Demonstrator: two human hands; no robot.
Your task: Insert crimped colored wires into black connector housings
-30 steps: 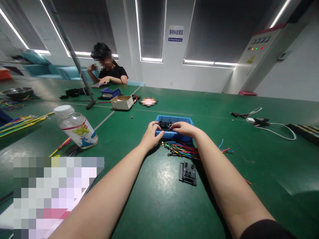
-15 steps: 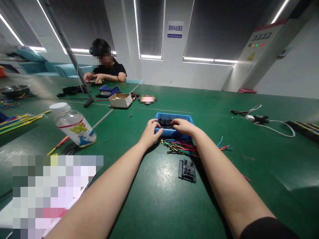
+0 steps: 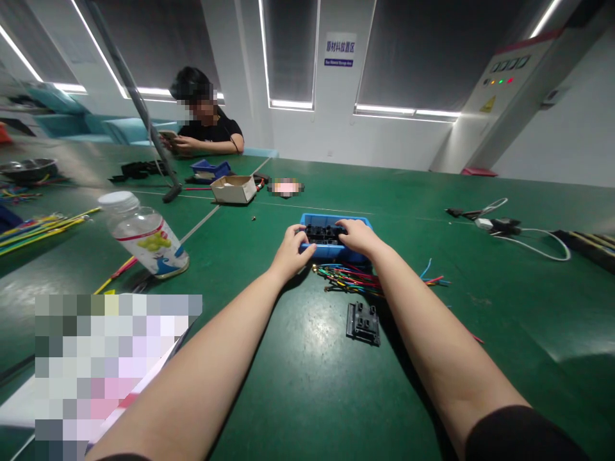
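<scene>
We have both hands at the blue bin, which stands on the green table in front of us. Inside this bin lie several black plastic parts, close to one another. Our left hand is at the left end of the bin, with the fingers bent over its edge and the thumb apart from them, near the front rim; we cannot tell whether it has hold of the bin or of some part. Our right hand reaches over the right end, the fingers curved downward to the black parts, and the fingertips are partly hidden, so we cannot tell if they pinch one. Just before the bin we see a bundle of coloured wires, which passes partly behind our right forearm. Nearer to us, a single black part lies on the table, touched by neither hand. To our left a clear jar with a white lid is standing, and across the table a person in a black top holds a phone.
</scene>
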